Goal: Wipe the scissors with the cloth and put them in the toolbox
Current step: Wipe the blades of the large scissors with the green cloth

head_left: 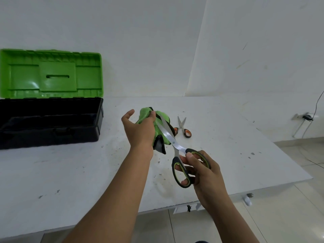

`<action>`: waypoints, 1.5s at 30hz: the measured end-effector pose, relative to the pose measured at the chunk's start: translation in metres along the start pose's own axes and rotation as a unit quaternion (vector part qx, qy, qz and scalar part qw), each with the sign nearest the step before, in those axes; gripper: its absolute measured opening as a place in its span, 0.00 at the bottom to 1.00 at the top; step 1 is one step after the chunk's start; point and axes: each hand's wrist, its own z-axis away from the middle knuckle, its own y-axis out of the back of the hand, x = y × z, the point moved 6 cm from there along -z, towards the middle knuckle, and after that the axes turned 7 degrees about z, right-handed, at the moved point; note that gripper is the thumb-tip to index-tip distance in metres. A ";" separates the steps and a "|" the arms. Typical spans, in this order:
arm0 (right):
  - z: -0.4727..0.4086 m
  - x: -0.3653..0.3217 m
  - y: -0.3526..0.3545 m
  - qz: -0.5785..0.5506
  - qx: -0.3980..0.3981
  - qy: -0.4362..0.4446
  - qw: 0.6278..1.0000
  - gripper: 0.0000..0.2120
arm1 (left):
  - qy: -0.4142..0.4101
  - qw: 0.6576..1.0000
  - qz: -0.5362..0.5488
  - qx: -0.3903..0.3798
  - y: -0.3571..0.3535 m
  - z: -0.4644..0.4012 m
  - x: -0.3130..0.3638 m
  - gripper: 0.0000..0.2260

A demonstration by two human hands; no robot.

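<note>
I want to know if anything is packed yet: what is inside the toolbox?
The open toolbox shows only a dark interior with what looks like a black tray; no scissors visible. Its front wall hides the bottom.

White walls (157, 41), tiled floor (289, 216)

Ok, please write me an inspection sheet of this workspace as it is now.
Surface: white table, with dark specks and stains.
Job's things: big scissors held above the table, blades in the green cloth; toolbox at far left, lid open.
Clutter: small orange-handled scissors lying behind the cloth.
Grippers: left hand grips the cloth; right hand grips the big scissors' handles.
Cables: cable to a wall socket at right.
Surroundings: white walls, tiled floor.
</note>
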 end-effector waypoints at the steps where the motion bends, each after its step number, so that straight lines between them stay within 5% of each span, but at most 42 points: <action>1: 0.001 0.001 0.001 -0.004 0.006 0.002 1.000 0.05 | -0.002 1.000 0.002 -0.001 0.000 0.000 0.000 0.26; 7: -0.003 0.001 0.000 -0.038 0.036 0.010 0.999 0.05 | 0.001 1.000 0.016 0.015 0.012 0.001 -0.006 0.32; 13: -0.009 0.001 -0.016 -0.094 0.051 -0.001 0.994 0.05 | 0.045 0.986 -0.079 -0.138 -0.005 0.020 -0.039 0.42; 20: -0.006 -0.001 -0.016 -0.017 0.047 0.030 0.998 0.07 | 0.020 0.998 -0.030 -0.051 0.002 0.006 -0.021 0.34; 28: -0.011 -0.005 -0.015 -0.056 0.036 0.004 0.998 0.03 | 0.072 0.982 -0.081 -0.153 -0.005 0.017 -0.038 0.36; 45: -0.012 -0.014 -0.010 0.005 0.012 0.020 1.000 0.05 | 0.068 0.997 -0.003 -0.033 -0.007 -0.001 -0.021 0.31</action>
